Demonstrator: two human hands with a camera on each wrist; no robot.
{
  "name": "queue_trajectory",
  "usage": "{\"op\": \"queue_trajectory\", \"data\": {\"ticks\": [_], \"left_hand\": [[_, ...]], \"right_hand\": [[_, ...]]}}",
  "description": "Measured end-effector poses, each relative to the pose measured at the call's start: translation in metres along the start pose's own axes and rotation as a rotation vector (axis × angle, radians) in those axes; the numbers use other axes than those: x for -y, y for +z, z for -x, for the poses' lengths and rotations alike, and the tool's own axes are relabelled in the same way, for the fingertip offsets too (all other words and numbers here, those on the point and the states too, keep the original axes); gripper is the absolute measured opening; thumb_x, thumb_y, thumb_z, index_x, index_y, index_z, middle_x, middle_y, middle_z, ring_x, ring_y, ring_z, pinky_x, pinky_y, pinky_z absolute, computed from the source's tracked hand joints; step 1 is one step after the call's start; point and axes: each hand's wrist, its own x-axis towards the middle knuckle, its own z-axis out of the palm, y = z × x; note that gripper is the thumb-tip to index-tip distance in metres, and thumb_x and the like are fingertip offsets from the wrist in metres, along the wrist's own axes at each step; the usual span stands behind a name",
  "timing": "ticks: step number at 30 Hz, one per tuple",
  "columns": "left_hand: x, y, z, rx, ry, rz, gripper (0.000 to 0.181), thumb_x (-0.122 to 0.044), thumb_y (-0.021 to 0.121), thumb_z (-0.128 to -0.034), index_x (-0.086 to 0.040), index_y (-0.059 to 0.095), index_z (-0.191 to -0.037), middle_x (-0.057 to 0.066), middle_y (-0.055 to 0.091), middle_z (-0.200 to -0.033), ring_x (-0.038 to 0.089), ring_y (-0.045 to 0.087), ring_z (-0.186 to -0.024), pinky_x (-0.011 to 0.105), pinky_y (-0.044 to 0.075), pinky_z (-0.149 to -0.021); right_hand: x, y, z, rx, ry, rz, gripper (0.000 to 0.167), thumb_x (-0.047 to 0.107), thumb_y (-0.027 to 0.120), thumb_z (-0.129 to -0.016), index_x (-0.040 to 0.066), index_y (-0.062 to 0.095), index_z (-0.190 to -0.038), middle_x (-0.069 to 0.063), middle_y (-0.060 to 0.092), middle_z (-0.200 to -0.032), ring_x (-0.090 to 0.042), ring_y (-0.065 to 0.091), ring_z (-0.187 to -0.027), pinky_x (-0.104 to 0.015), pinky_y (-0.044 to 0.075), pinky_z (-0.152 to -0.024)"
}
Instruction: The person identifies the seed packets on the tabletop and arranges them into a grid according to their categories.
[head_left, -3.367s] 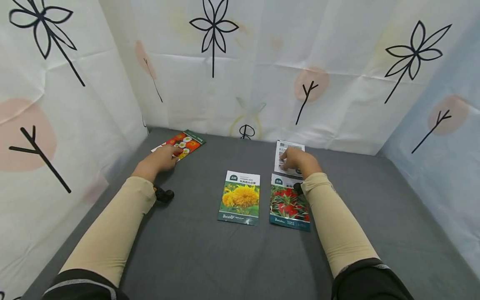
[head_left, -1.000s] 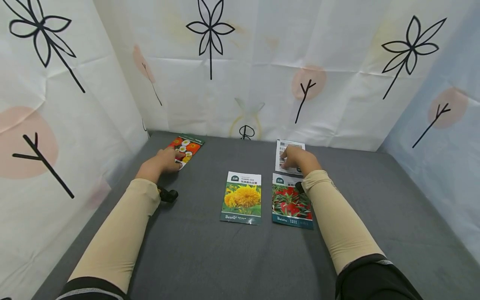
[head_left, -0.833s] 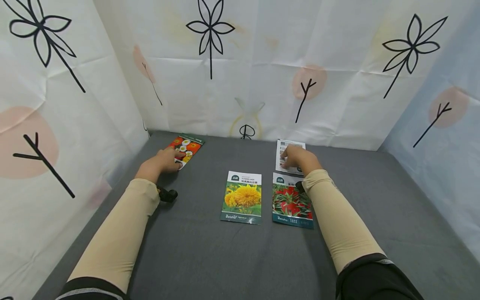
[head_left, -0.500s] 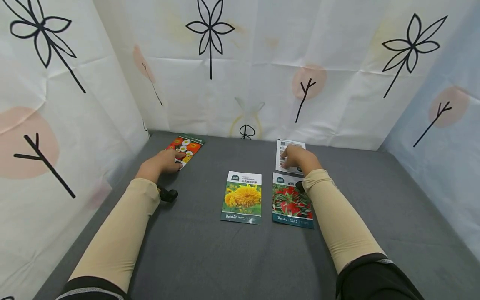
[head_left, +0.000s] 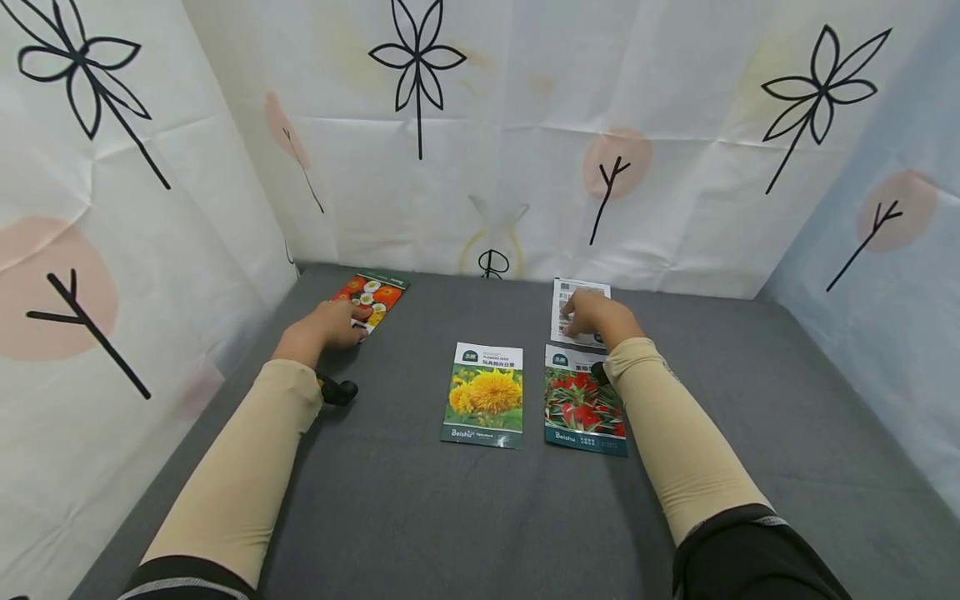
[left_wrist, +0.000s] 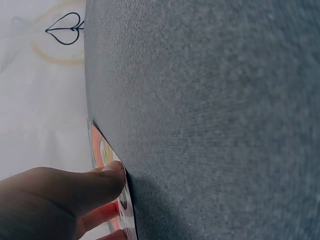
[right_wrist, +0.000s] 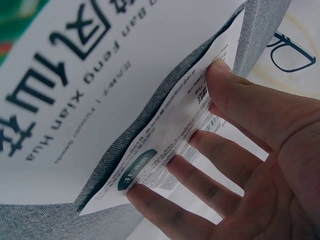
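At the far left, my left hand (head_left: 322, 327) rests on a seed packet printed with orange, red and white flowers (head_left: 384, 297). In the left wrist view its thumb touches the edge of that packet (left_wrist: 129, 212), and the other fingers lie on its face. My right hand (head_left: 600, 319) rests on a seed packet with its white printed back up (head_left: 559, 325). Spread fingertips touch this packet in the right wrist view. Just nearer lies a red-flower seed packet (head_left: 577, 407), partly under the right wrist. A yellow-flower seed packet (head_left: 483, 396) lies flat between the hands.
Grey cloth (head_left: 420, 517) covers the table. White patterned sheets (head_left: 525, 192) stand behind it and on both sides, close beyond the far packets. A black wrist device (head_left: 339, 392) sits under the left wrist.
Since the earliest frame, the orange-flower packet has turned, its lower end swinging towards me along with my left hand. Over the last second almost nothing moves; the right hand stays on its packet.
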Motion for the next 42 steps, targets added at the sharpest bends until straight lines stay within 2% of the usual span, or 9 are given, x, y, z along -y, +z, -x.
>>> {"op": "queue_trajectory", "data": {"ticks": [7,12,20,24,33,42], "left_hand": [[-0.002,0.005,-0.002,-0.014,0.000,-0.012,0.055,-0.024,0.061,-0.1040,-0.009,0.052,-0.156,0.032,0.049,-0.157,0.061,0.039,-0.143,0.073,0.033,-0.118],[-0.005,0.005,-0.001,-0.026,-0.007,-0.001,0.055,-0.025,0.061,-0.1039,-0.010,0.052,-0.156,0.031,0.049,-0.157,0.058,0.041,-0.141,0.073,0.035,-0.116],[-0.011,0.004,0.002,-0.014,-0.020,0.008,0.056,-0.026,0.061,-0.1047,-0.013,0.050,-0.158,0.032,0.047,-0.158,0.056,0.041,-0.140,0.073,0.037,-0.114],[-0.013,0.004,0.001,-0.011,-0.024,0.004,0.056,-0.027,0.061,-0.1050,-0.013,0.051,-0.158,0.032,0.047,-0.157,0.055,0.041,-0.140,0.074,0.036,-0.114],[-0.016,0.006,-0.003,-0.013,-0.026,-0.002,0.056,-0.030,0.060,-0.1056,-0.014,0.051,-0.158,0.030,0.045,-0.159,0.056,0.036,-0.145,0.075,0.033,-0.116],[-0.021,0.007,-0.004,-0.013,-0.018,-0.004,0.055,-0.030,0.061,-0.1056,-0.015,0.052,-0.158,0.030,0.045,-0.159,0.056,0.037,-0.145,0.074,0.034,-0.116]], "right_hand": [[0.003,0.000,0.002,0.005,-0.002,0.002,0.050,0.017,0.068,-0.105,-0.004,0.057,-0.149,-0.027,0.052,-0.156,-0.044,0.057,-0.137,-0.054,0.048,-0.114],[0.002,0.000,0.000,0.006,0.003,-0.002,0.051,0.017,0.068,-0.105,-0.003,0.056,-0.150,-0.026,0.051,-0.158,-0.043,0.058,-0.137,-0.054,0.047,-0.115],[-0.002,0.000,-0.005,-0.005,-0.008,0.010,0.052,0.020,0.073,-0.101,-0.001,0.061,-0.147,-0.026,0.053,-0.156,-0.041,0.063,-0.131,-0.053,0.051,-0.111],[0.003,-0.001,0.001,0.001,0.005,-0.002,0.052,0.018,0.070,-0.104,-0.003,0.057,-0.150,-0.026,0.049,-0.159,-0.042,0.060,-0.135,-0.054,0.048,-0.115],[0.004,0.000,0.002,-0.014,0.000,0.006,0.051,0.017,0.069,-0.104,-0.004,0.058,-0.149,-0.027,0.050,-0.158,-0.042,0.060,-0.134,-0.054,0.049,-0.114],[-0.003,0.003,-0.007,-0.006,0.009,-0.004,0.051,0.019,0.071,-0.103,-0.001,0.059,-0.148,-0.026,0.052,-0.157,-0.042,0.061,-0.134,-0.054,0.049,-0.113]]}}
